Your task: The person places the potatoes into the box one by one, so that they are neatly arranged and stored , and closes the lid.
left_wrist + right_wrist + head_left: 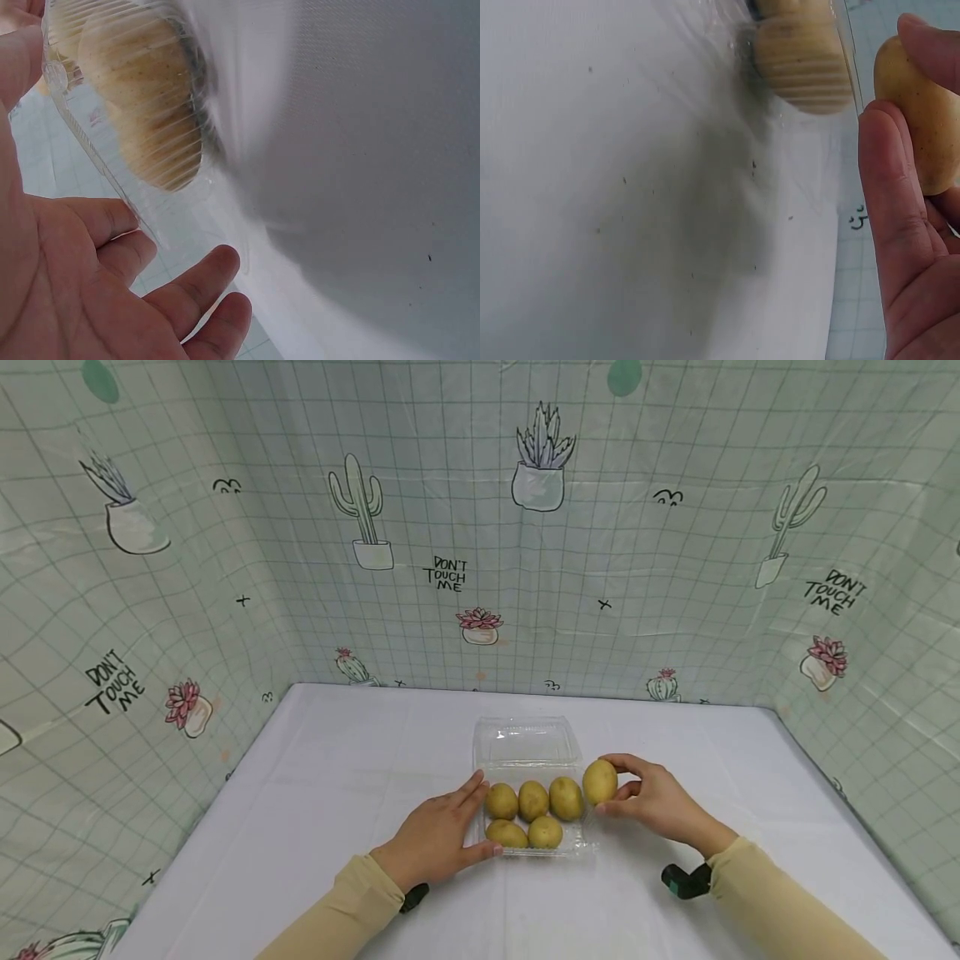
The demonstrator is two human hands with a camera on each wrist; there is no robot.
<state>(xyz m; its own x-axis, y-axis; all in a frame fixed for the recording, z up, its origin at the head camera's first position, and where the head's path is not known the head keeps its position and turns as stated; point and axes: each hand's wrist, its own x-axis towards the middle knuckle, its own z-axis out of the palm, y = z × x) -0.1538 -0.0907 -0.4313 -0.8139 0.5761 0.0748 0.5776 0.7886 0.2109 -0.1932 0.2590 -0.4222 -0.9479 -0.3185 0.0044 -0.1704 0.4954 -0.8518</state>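
A clear plastic clamshell container (579, 842) lies open on the table with several potatoes inside: three in the back row, such as the middle one (533, 801), and two in front (545, 832). Against its left side rests my left hand (435, 839), fingers extended and thumb at the front edge. In the left wrist view relaxed fingertips (120, 217) meet the ribbed plastic wall. My right hand (660, 802) pinches another potato (600, 782) between thumb and fingers, at the container's right side. The right wrist view shows this held potato (915, 112) up at rim height.
The container's hinged lid (525, 743) is folded back, away from me. A white cloth (360, 752) covers the table. Grid-patterned curtains (600, 552) with cactus drawings stand behind and at both sides. Dark straps with devices (686, 881) sit at the wrists.
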